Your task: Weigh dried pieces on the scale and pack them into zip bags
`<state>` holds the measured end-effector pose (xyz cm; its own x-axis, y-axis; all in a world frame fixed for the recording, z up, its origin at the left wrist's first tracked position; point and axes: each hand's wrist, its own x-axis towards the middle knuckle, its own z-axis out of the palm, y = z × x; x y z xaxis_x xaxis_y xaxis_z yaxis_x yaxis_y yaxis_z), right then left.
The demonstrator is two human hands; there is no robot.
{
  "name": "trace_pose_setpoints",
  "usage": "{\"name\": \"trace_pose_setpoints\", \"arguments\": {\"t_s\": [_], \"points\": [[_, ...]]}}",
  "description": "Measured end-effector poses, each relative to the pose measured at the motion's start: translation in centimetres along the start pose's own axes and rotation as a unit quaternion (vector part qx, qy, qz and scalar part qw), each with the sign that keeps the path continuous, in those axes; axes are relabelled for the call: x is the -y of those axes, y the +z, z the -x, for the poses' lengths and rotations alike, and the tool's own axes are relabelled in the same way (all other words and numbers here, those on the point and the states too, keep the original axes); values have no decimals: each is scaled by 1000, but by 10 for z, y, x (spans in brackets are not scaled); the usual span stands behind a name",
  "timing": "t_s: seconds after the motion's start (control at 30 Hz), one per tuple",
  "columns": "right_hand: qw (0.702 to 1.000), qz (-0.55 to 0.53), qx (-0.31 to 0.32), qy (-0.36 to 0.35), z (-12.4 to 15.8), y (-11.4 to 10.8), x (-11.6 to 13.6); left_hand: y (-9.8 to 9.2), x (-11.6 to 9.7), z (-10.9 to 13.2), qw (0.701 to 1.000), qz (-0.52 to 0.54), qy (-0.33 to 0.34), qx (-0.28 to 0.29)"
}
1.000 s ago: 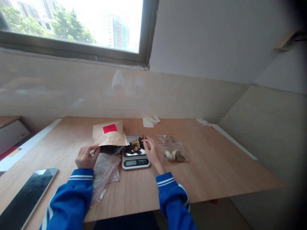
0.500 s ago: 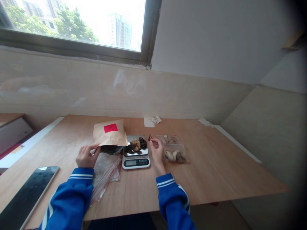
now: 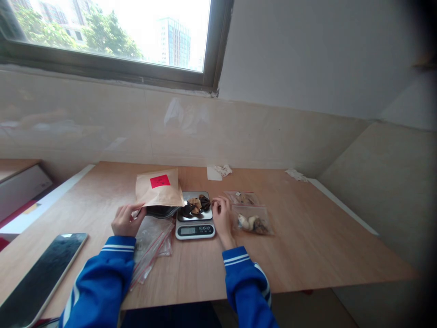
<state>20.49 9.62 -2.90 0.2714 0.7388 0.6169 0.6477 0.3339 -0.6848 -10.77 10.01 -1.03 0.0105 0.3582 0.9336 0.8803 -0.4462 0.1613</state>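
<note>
My left hand (image 3: pixel 127 220) is closed on the near edge of a brown kraft paper pouch (image 3: pixel 159 193) with a red label, pinching it by its left corner. The pouch's dark mouth faces me. At its right stands a small digital kitchen scale (image 3: pixel 195 231), with several dark and tan dried pieces (image 3: pixel 195 207) heaped on its metal plate. My right hand (image 3: pixel 222 221) is beside the scale's right edge, thumb and fingers pinched together. A small dried brown piece (image 3: pixel 213 203) shows only faintly at the fingertips.
Two zip bags lie right of my right hand: a near one (image 3: pixel 253 222) with pale and brown pieces, a far one (image 3: pixel 243 197). Empty zip bags (image 3: pixel 153 248) lie under the pouch. A tablet-like device (image 3: pixel 44 278) rests at left. Crumpled tissue (image 3: pixel 223 170) sits at the back.
My right hand has lowered slightly towards the scale's right edge, and the brown piece, plain before, is now mostly hidden. My left hand keeps its hold on the pouch. The view has shifted a little.
</note>
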Motion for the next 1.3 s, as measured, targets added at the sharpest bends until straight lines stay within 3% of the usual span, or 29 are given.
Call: {"name": "trace_pose_setpoints", "arguments": {"t_s": [0.17, 0.3, 0.5, 0.63, 0.77, 0.9, 1.1, 1.23, 1.3], "points": [[988, -54, 104, -101, -3, -2, 10, 0, -1, 0, 1000, -2, -16, 15], [981, -53, 149, -113, 0, 0, 10, 0, 0, 1, 999, -10, -42, 27], [990, -47, 95, -95, -1, -1, 8, 1, -1, 2, 993, -20, -97, 62], [996, -42, 35, -64, -2, -2, 3, 3, 0, 2, 974, -87, -197, 76], [996, -42, 43, -70, -1, -2, 1, 5, 11, 3, 938, -114, -288, 156], [995, -41, 51, -75, -1, -1, 2, 9, 21, 5, 941, -71, -278, 178], [995, -50, 38, -73, -1, -1, 5, 7, 12, 2, 958, -105, -255, 73], [997, -58, -4, -51, -2, -4, 7, -14, -9, -17, 974, -92, -204, 23], [997, -60, -22, -37, -3, -5, 8, -34, -22, -30, 983, -36, -159, 83]]}}
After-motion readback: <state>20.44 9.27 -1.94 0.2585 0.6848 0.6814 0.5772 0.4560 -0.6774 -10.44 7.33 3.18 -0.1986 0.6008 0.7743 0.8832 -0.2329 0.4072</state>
